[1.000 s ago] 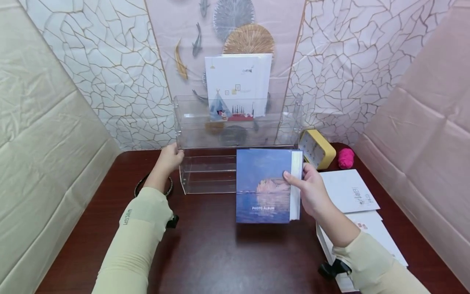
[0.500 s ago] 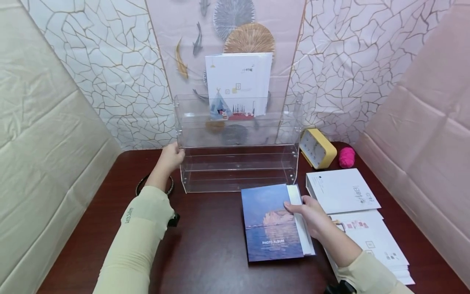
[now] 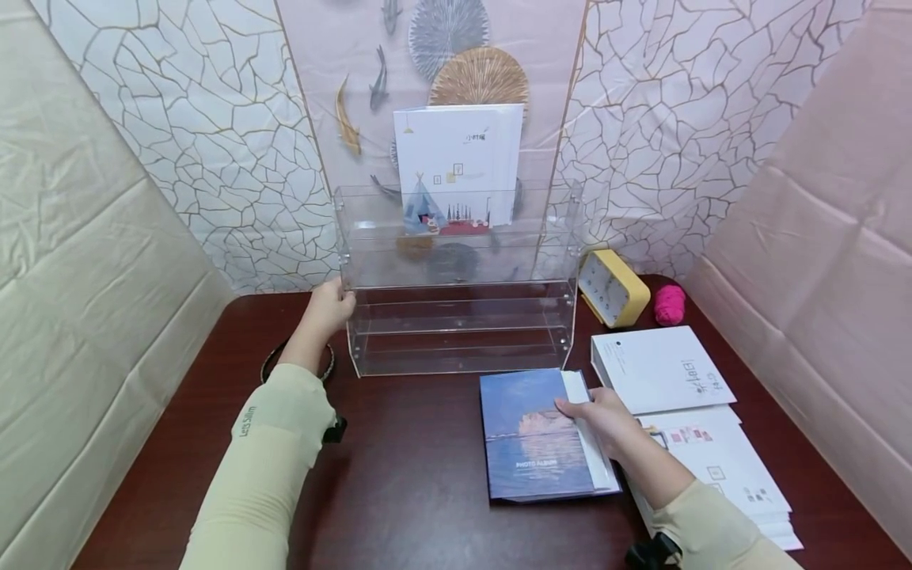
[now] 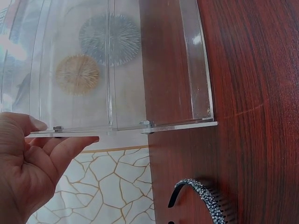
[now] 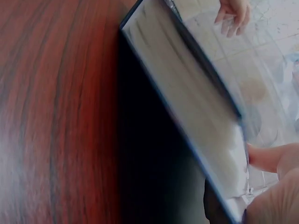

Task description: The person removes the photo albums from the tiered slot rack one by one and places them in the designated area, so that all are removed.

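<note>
My right hand [image 3: 606,423] grips a blue photo album [image 3: 534,439] by its right edge, thumb on the cover and fingers underneath. The album slants low over the table, in front of a clear acrylic rack [image 3: 459,329]; its thick block of page edges [image 5: 187,102] shows in the right wrist view. With my left hand [image 3: 329,307] I hold the rack's left side panel [image 4: 177,127], thumb on one face and fingers on the other. A white album [image 3: 459,162] with a tent drawing stands in the rack's top tier.
Right of the rack are a yellow clock [image 3: 618,289] and a ball of pink yarn [image 3: 670,305]. White albums [image 3: 663,368] lie overlapped along the right side of the table [image 3: 399,491]. A glittery black headband [image 4: 202,196] lies by the rack's left side.
The blue album has come down and toward me from in front of the rack's right half, tipping from upright to flatter. My left hand stays on the rack.
</note>
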Available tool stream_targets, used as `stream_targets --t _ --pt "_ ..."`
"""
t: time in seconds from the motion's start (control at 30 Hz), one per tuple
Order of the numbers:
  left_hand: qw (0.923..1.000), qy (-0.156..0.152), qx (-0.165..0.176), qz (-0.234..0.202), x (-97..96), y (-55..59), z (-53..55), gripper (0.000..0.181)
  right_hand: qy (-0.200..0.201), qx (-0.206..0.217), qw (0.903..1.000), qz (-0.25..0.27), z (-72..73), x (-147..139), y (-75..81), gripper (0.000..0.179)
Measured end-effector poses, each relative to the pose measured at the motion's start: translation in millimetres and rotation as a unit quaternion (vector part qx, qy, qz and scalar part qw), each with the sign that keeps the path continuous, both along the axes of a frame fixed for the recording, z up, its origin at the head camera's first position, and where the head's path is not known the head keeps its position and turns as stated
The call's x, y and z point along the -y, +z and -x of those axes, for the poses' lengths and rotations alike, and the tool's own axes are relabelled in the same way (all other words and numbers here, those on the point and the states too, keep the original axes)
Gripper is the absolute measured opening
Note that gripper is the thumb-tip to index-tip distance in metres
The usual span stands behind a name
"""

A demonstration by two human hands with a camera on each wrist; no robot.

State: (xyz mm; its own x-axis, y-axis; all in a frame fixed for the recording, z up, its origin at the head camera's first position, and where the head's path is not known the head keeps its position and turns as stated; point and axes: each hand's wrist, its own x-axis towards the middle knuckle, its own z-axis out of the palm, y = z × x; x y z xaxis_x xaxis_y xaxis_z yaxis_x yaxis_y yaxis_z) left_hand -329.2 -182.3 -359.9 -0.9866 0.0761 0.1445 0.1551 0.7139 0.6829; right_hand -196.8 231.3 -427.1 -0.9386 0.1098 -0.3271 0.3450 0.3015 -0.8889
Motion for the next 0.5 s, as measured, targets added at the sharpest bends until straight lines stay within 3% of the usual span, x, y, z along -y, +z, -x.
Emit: stream_targets --t 0.13,0.23,0.37,0.5 --pt "1.0000 -0.003 0.005 -0.003 -0.8 0.0 0.7 0.040 0.016 -0.006 0.9976 -0.067 2.0 -2.1 -2.2 0.057" --pt "0.9999 -0.004 0.009 -0.002 -0.4 0.5 0.6 0.040 0.035 -0.012 0.9907 -0.131 2.7 -1.0 -3.4 0.071" --pt "0.9999 -0.003 0.012 0.000 0.1 0.7 -0.1 0.040 0.070 -0.042 0.9722 -0.219 0.2 2.6 -4.4 0.077" --pt "0.9999 -0.004 0.013 0.000 0.8 0.8 -0.9 0.040 0.104 -0.077 0.9499 -0.285 -3.8 6.2 -5.7 0.070"
